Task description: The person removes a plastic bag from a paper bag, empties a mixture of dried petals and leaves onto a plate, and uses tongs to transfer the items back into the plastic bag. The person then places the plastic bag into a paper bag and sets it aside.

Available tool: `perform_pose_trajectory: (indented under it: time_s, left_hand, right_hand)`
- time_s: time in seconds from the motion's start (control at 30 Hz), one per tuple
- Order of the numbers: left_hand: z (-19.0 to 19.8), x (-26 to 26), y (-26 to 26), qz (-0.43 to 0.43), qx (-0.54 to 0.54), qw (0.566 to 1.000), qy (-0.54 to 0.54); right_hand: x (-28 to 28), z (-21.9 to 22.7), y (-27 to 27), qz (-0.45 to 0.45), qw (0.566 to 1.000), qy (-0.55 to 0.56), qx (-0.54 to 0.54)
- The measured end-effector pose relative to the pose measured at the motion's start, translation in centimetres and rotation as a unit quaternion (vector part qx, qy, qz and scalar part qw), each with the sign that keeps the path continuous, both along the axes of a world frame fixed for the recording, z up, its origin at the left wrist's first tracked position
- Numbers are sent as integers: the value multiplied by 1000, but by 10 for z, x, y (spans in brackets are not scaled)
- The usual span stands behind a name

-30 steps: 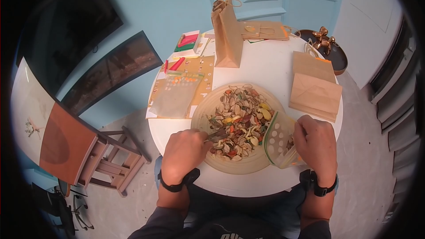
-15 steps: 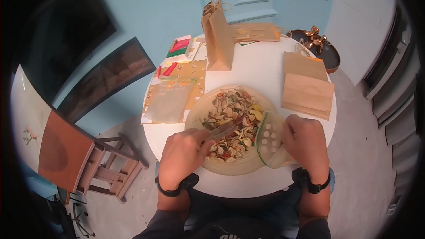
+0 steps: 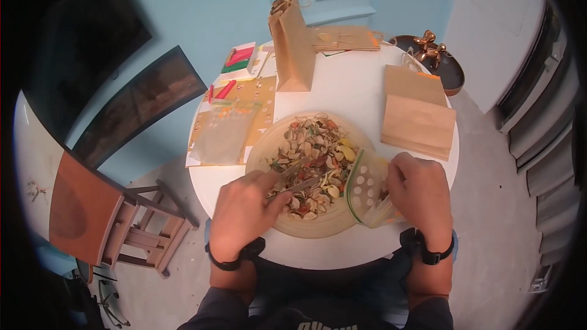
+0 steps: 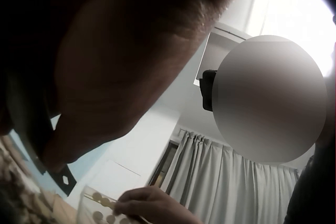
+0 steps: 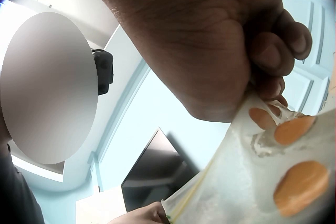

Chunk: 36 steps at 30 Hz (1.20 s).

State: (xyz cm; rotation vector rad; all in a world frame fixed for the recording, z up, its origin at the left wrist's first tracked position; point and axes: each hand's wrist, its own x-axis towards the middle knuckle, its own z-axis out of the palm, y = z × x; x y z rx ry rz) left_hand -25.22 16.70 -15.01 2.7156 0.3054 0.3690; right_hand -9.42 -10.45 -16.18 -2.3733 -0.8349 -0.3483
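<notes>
In the head view my left hand (image 3: 247, 208) holds metal tongs (image 3: 301, 186), their two arms apart over dried petals and slices (image 3: 318, 140) heaped on a round beige plate (image 3: 260, 153). My right hand (image 3: 420, 192) pinches the rim of a clear zip bag (image 3: 365, 186) with white dots, its mouth tilted toward the plate's right edge. Some pieces show inside the bag. In the right wrist view curled fingers grip the bag (image 5: 226, 182), which shows orange dots there. The left wrist view shows the dark tongs (image 4: 31, 124) between thumb and fingers.
A brown paper bag (image 3: 295, 55) stands at the back of the white table (image 3: 351, 79). Folded paper bags (image 3: 419, 116) lie at the right, others (image 3: 345, 38) at the back. Another zip bag (image 3: 221, 134) lies left on a patterned sheet, near red and green items.
The tongs in my left hand swung up and right over the heap, then back a little lower with their arms spread wider. My right hand keeps its hold on the bag.
</notes>
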Motion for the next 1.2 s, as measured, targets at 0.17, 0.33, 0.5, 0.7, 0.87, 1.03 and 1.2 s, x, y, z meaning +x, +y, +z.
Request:
perform_pose_trajectory:
  time_s: [0.17, 0.33, 0.5, 0.7, 0.87, 1.03, 1.2]
  left_hand:
    - [-5, -17, 25, 37, 48, 993, 100]
    - [-8, -17, 23, 31, 66, 991, 115]
    - [-18, -13, 24, 22, 79, 990, 113]
    - [-19, -10, 25, 13, 73, 992, 102]
    - [-26, -9, 31, 21, 97, 990, 100]
    - [-19, -8, 29, 23, 74, 993, 95]
    - [-15, -8, 29, 27, 55, 996, 68]
  right_hand:
    - [-3, 0, 1, -4, 1000, -11, -8]
    - [-5, 0, 5, -6, 1000, -10, -8]
    - [-5, 1, 10, 1, 1000, -15, -9]
    - [-4, -1, 10, 1, 1000, -11, -8]
    - [-5, 1, 9, 4, 1000, -10, -6]
    - [-4, 0, 8, 6, 1000, -16, -2]
    - [-3, 0, 7, 16, 1000, -19, 0]
